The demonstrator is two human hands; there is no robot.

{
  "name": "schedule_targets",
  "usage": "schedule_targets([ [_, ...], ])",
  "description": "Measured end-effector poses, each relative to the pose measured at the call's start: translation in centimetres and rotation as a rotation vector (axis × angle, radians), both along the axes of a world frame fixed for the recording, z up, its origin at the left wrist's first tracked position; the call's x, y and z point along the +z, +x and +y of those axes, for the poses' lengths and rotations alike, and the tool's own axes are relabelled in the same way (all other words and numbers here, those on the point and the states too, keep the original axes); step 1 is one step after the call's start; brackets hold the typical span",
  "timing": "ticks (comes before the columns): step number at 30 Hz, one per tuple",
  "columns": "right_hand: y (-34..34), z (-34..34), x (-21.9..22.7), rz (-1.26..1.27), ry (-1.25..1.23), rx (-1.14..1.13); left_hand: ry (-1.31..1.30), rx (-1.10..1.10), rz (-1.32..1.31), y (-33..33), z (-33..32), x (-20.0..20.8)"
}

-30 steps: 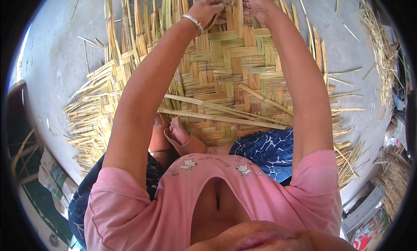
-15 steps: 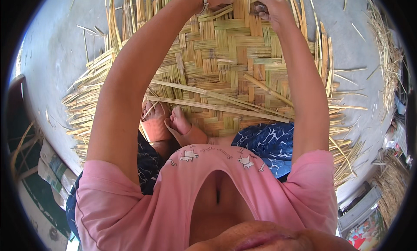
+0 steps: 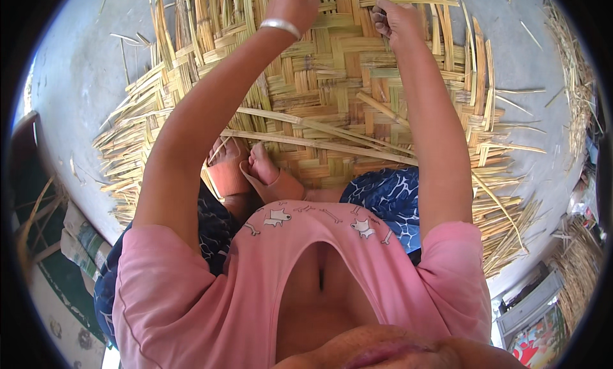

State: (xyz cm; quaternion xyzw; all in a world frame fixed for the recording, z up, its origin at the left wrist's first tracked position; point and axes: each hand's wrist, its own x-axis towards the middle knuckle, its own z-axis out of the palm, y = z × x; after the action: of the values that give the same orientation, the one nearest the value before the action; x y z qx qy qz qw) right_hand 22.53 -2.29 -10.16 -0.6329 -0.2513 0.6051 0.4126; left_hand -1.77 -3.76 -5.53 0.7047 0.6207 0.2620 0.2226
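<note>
A broad mat (image 3: 319, 88) woven from flat yellow-green strips, which look like split reed or cane, lies on the floor before me. My left hand (image 3: 292, 10) is over its far part at the top of the view, fingers curled closed; their tips are partly cut off, so what they grip is hidden. Further right, my right hand (image 3: 398, 24) is closed in a pinch at a pale flat strip (image 3: 429, 1) that runs crosswise over the weave. Upright loose strip ends (image 3: 207, 17) fan out beyond my left arm.
Two long loose strips (image 3: 332, 142) lie across the mat's near part, by my sandalled feet (image 3: 258, 168). Unwoven ends (image 3: 131, 171) stick out at both sides. Straw-like bundles (image 3: 578, 267) and a grey-framed box (image 3: 530, 305) stand at the right on the grey floor (image 3: 83, 120).
My left hand has drawn back toward me and to the left, away from the right hand. The right hand has come slightly nearer, and the crosswise strip now lies flatter.
</note>
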Motion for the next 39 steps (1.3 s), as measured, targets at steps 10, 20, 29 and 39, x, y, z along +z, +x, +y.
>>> schedule_targets([
  [10,-2.3,1.0,1.1,0.109,-0.241,-0.069,0.194,-0.185,0.512,-0.5,-6.1,-0.6],
  [20,-2.8,-2.8,1.9,-0.188,-0.008,-0.123,0.100,-0.242,0.579,-0.7,-7.0,-0.6],
  [29,-1.7,-3.8,2.9,-0.068,-0.142,-0.027,0.042,-0.240,0.472,-1.1,-6.6,-0.3],
  [39,-2.8,-9.7,4.0,-0.110,0.191,0.281,-0.229,0.159,0.304,0.9,-6.2,1.1],
])
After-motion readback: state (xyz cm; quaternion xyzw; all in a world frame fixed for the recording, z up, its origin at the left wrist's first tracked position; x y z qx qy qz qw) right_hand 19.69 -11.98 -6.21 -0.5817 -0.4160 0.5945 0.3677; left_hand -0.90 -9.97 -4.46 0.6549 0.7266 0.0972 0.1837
